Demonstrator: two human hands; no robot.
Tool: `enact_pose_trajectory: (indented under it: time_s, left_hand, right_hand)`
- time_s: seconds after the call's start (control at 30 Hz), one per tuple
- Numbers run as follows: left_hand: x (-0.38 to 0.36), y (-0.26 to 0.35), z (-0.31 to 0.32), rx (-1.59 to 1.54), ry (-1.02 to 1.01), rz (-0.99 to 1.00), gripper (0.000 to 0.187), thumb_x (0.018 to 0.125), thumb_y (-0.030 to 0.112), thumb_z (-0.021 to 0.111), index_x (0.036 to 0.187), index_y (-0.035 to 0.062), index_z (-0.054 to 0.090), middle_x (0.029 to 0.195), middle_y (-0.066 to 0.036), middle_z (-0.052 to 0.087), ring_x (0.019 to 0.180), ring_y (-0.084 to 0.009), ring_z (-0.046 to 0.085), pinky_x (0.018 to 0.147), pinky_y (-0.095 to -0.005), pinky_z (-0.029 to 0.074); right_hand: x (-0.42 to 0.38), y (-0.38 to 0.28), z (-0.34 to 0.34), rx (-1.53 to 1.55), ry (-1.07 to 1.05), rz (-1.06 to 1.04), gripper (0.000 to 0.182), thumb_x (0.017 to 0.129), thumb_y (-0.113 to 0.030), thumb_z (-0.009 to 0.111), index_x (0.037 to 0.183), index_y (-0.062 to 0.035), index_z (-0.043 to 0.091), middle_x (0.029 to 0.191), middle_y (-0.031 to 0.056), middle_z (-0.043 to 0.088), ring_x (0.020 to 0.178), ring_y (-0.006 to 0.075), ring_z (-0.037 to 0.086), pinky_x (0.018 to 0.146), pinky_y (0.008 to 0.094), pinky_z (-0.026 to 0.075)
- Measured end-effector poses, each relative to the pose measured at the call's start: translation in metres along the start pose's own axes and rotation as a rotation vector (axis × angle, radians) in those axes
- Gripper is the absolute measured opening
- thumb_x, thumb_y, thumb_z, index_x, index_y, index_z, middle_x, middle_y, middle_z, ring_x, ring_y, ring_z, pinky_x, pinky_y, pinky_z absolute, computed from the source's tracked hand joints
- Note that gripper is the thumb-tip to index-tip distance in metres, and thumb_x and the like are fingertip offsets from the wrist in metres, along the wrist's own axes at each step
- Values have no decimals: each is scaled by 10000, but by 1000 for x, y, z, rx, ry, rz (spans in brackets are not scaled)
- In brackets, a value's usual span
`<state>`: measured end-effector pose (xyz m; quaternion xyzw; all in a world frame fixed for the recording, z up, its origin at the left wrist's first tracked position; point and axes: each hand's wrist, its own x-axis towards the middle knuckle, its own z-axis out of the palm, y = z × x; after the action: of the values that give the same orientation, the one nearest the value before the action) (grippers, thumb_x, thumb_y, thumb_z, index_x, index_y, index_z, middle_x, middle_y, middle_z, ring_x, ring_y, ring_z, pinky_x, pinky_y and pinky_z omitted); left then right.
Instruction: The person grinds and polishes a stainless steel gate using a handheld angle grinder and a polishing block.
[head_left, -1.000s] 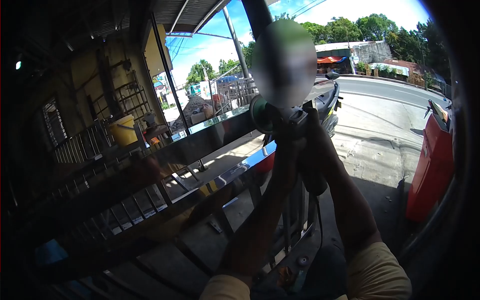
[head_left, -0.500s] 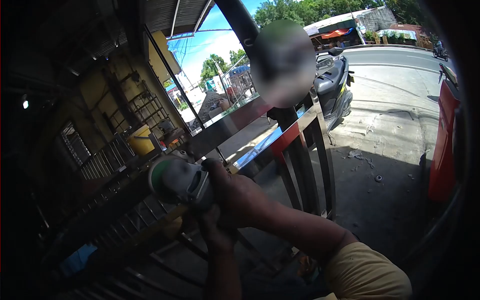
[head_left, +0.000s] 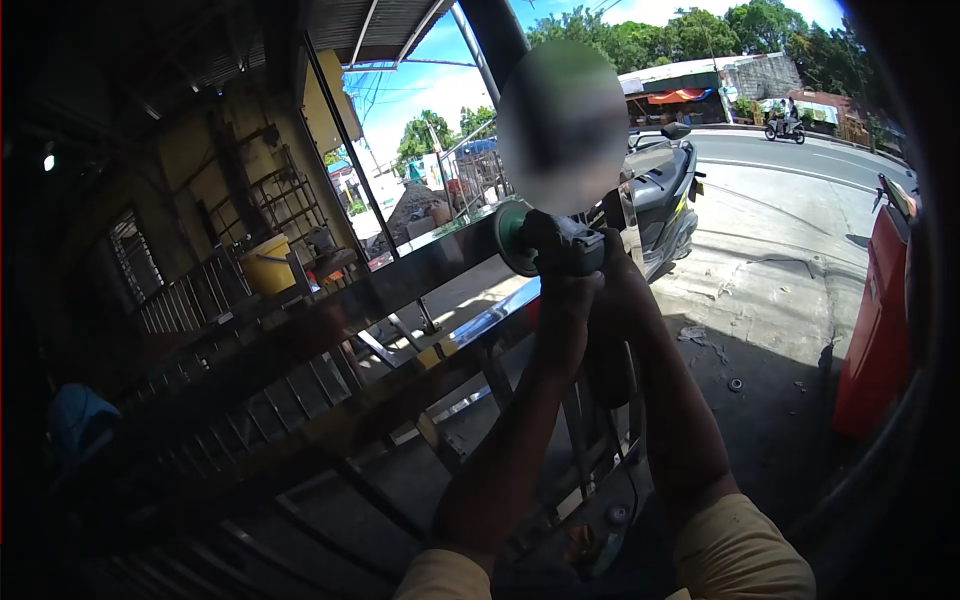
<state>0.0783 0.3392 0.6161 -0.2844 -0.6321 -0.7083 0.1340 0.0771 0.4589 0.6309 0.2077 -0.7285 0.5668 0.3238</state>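
Observation:
A power tool with a round green disc [head_left: 514, 238], seemingly an angle grinder [head_left: 568, 247], is held out at centre. My left hand [head_left: 572, 298] is closed on its underside. My right hand [head_left: 618, 268] wraps its near right end, close beside the left. The disc stands upright by the upper rail of a dark, shiny metal frame [head_left: 400, 283]; whether it touches the rail I cannot tell. Fingers of both hands are partly lost in shadow.
A yellow bucket [head_left: 266, 265] is behind the frame at left. A parked scooter [head_left: 668, 190] and a red panel [head_left: 872, 325] are at right. A roll [head_left: 736, 385] lies on the ground. A blurred patch covers the upper centre.
Both hands and the tool have moved right and up, from the frame's left part towards its right. The view has shifted slightly. On the road, a motorcycle appears farther left.

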Motion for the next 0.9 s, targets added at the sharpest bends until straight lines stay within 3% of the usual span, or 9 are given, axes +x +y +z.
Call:
enact_pose_trajectory:
  time_s: [0.17, 0.23, 0.43, 0.47, 0.5, 0.57, 0.63, 0.73, 0.9]
  left_hand:
    - [-104, 49, -59, -298, 269, -51, 581, 944, 228, 632, 1451, 21, 436, 1396, -124, 532, 1299, -244, 530, 1109, -397, 410]
    - [-138, 66, -79, -131, 386, 18, 744, 1012, 488, 386, 1582, 28, 257, 1568, -154, 385, 1450, -289, 406, 1183, -425, 329]
    - [-154, 54, -115, -146, 364, 106, 722, 989, 394, 426, 1585, 27, 245, 1571, -164, 376, 1436, -303, 416, 1194, -447, 316]
    - [-142, 61, -89, -196, 410, 80, 690, 891, 151, 544, 1530, -2, 335, 1508, -171, 452, 1392, -297, 473, 1163, -432, 376]
    - [-129, 52, -78, -138, 329, 88, 647, 897, 136, 602, 1493, -11, 397, 1496, -160, 465, 1365, -292, 492, 1137, -435, 399]
    - [-96, 13, -74, 128, 207, -65, 533, 925, 192, 673, 1387, -13, 506, 1401, -152, 532, 1289, -274, 534, 1083, -426, 431]
    - [-58, -17, -53, 303, 71, 95, 449, 928, 241, 714, 1275, 4, 558, 1273, -142, 570, 1208, -261, 559, 1034, -412, 445]
    - [-12, -26, -17, 210, -33, 80, 332, 935, 244, 709, 1163, 24, 612, 1113, -104, 628, 1072, -174, 590, 966, -320, 450]
    - [-24, -6, -35, 193, -44, 53, 414, 940, 242, 710, 1253, 18, 558, 1155, -122, 611, 1099, -222, 607, 961, -343, 479]
  right_hand:
    - [-51, -74, 60, 227, -287, -156, 768, 761, -117, 730, 1389, 33, 314, 1027, 310, 682, 1021, 482, 678, 846, 487, 550]
    - [-63, -106, 82, 148, -493, -133, 822, 771, -137, 696, 1462, 12, 277, 1053, 301, 678, 1003, 479, 673, 810, 510, 548]
    - [-68, -108, 102, 176, -540, -103, 907, 726, -152, 774, 1451, -1, 250, 1013, 298, 683, 974, 472, 690, 801, 497, 561]
    - [-69, -93, 98, 220, -405, -120, 873, 744, -206, 781, 1434, -9, 285, 1018, 285, 687, 966, 479, 689, 807, 503, 559]
    - [-69, -73, 93, 261, -272, -139, 841, 761, -260, 788, 1417, -18, 320, 1024, 272, 692, 959, 487, 687, 813, 509, 557]
    - [-61, -30, 76, 238, -84, -175, 885, 752, -291, 828, 1418, -16, 314, 1074, 264, 694, 1047, 463, 684, 886, 461, 548]
    - [-47, 2, 51, 266, -6, -68, 925, 749, -320, 856, 1421, -8, 302, 1214, 241, 672, 1179, 364, 665, 972, 394, 510]
    - [-23, 33, 26, 198, 143, 52, 911, 747, -347, 869, 1402, -6, 336, 1162, 163, 682, 1081, 283, 688, 923, 390, 530]
    - [-31, 9, 42, 214, 169, 14, 864, 761, -346, 866, 1352, 8, 344, 1151, 230, 689, 1081, 325, 706, 904, 411, 541]
